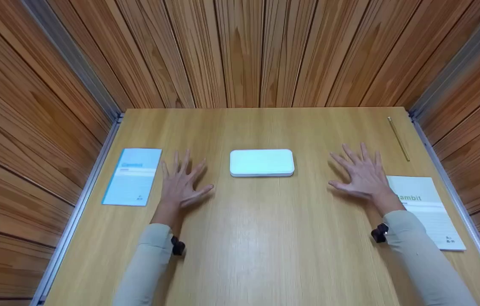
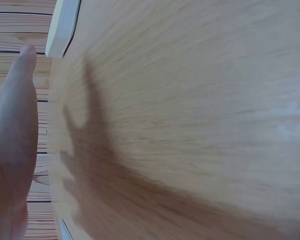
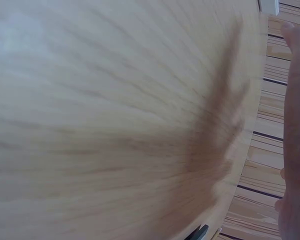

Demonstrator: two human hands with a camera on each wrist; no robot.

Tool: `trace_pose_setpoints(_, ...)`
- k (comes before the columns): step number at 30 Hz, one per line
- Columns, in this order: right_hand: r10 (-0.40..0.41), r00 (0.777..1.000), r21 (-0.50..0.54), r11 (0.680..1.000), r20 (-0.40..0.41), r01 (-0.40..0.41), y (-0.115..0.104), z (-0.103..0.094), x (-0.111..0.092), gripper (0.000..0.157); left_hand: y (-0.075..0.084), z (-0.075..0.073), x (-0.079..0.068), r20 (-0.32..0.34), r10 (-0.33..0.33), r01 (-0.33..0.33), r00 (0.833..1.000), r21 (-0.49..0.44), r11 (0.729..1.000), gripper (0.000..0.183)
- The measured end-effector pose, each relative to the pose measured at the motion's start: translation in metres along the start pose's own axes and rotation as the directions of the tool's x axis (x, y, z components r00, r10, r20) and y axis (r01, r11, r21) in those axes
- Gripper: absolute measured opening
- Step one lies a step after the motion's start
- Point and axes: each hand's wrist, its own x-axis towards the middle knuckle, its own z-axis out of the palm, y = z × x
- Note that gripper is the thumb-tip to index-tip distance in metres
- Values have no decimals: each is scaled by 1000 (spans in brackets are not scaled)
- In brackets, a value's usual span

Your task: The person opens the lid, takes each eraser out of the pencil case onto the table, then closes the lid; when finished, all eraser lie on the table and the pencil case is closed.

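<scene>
My left hand (image 1: 181, 182) is held palm down over the table with its fingers spread wide, holding nothing. Between it and the left side lies a light-blue notebook (image 1: 132, 178). A white, round-cornered case (image 1: 262, 162) sits at mid-table, between the two hands. My right hand (image 1: 363, 176), also spread and bare of any object, hovers just left of a white notebook (image 1: 429, 221) with green lettering; the right forearm covers part of that notebook. In the left wrist view the thumb (image 2: 20, 100) stands apart from the tabletop, and a hand-shaped shadow falls on the wood.
A thin gold pencil-like stick (image 1: 399, 139) lies near the table's far right corner. Wood-plank walls (image 1: 244, 51) enclose the table (image 1: 240, 246) at the back and both sides, with metal rails (image 1: 76, 208) along its side edges. Each wrist carries a small black camera (image 1: 177, 246).
</scene>
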Motion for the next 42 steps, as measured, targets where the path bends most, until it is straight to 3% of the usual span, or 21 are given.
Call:
trace_pose_setpoints(14, -12, 999, 1, 1000, 34, 12, -13, -7, 9, 102, 19, -7, 14, 18, 22, -20, 1000, -70, 997, 95)
trace_pose_setpoints(25, -83, 996, 23, 996, 41, 82, -46, -9, 33, 101, 41, -9, 30, 28, 36, -32, 999, -121, 992, 96)
trace_pose_setpoints(32, -167, 985, 32, 986, 29, 166, -67, -12, 46, 103, 56, -10, 40, 35, 43, -35, 998, -204, 978, 98)
trace_pose_setpoints(42, -233, 972, 79, 969, 1, 232, -96, -17, 66, 104, 71, -6, 53, 22, 45, -39, 999, -211, 977, 107)
